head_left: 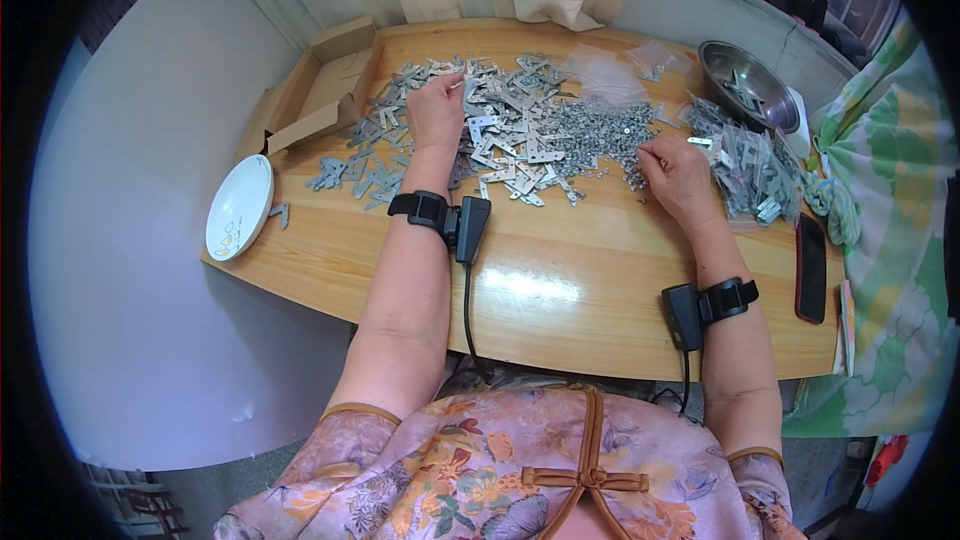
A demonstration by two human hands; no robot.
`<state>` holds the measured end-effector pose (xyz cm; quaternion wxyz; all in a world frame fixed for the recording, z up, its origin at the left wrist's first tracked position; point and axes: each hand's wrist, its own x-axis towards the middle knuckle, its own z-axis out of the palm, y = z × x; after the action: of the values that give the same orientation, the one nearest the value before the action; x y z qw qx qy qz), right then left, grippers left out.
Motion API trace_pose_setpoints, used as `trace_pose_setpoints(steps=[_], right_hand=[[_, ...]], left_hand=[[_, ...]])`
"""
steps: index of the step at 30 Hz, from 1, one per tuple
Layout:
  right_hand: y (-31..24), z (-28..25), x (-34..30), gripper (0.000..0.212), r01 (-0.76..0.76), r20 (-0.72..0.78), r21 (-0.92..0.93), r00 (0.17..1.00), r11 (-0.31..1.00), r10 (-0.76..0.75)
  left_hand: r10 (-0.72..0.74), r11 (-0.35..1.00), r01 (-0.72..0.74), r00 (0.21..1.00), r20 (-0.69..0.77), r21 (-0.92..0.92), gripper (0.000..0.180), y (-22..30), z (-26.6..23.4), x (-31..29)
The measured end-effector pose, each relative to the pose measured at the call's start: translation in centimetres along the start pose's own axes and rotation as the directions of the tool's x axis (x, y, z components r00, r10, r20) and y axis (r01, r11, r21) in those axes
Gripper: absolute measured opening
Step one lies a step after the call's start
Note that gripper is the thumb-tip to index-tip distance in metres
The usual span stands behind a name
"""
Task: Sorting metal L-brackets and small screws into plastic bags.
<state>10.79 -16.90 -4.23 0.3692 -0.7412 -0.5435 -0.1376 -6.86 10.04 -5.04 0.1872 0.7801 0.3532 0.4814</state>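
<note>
A wide heap of flat metal corner brackets covers the far middle of the wooden table. Over its left part is my left hand, with fingers drawn together; what they pinch, if anything, is too small to make out. Small metal screws lie in a pile to the right of the brackets. My right hand rests at that pile's right edge, fingers curled and pressed together, their tips partly hidden. Just beyond it lie clear bags filled with brackets.
An open cardboard box and a white dish sit at the left. Empty-looking clear bags lie at the back. A steel bowl holding some brackets stands back right; a phone lies near the right edge. Cabled black devices are strapped to both forearms.
</note>
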Motion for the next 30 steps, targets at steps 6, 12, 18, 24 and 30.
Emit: trace_pose_setpoints(steps=[6, 12, 18, 24, 30], right_hand=[[0.2, 0.0, -0.1, 0.009, 0.009, -0.004, 0.003, 1.000, 1.000, -0.009], [0.1, -0.2, 0.0, 0.011, 0.044, 0.014, -0.022, 0.999, 0.999, -0.044], [0.4, 0.4, -0.1, 0.018, -0.181, 0.026, 0.310, 0.983, 0.933, 0.182], [-1.3, -0.5, 0.7, 0.025, -0.458, 0.355, 0.716, 0.889, 0.527, 0.290], [-1.0, -0.7, 0.2, 0.017, -0.507, 0.463, 0.772, 0.862, 0.383, 0.208]], left_hand=[[-0.034, 0.999, 0.032, 0.999, 0.042, 0.038, 0.017, -0.1, 0.0, 0.1], [0.257, 0.966, -0.252, 0.946, -0.198, 0.050, 0.016, 0.4, -0.6, 0.6], [0.177, 0.930, -0.139, 0.981, 0.083, -0.340, 0.014, 6.0, -1.0, 0.3], [0.355, 0.801, 0.017, 0.791, 0.498, -0.598, 0.022, 11.9, 0.8, -2.0], [0.540, 0.665, 0.031, 0.670, 0.510, -0.746, 0.024, 13.2, 2.1, -3.6]])
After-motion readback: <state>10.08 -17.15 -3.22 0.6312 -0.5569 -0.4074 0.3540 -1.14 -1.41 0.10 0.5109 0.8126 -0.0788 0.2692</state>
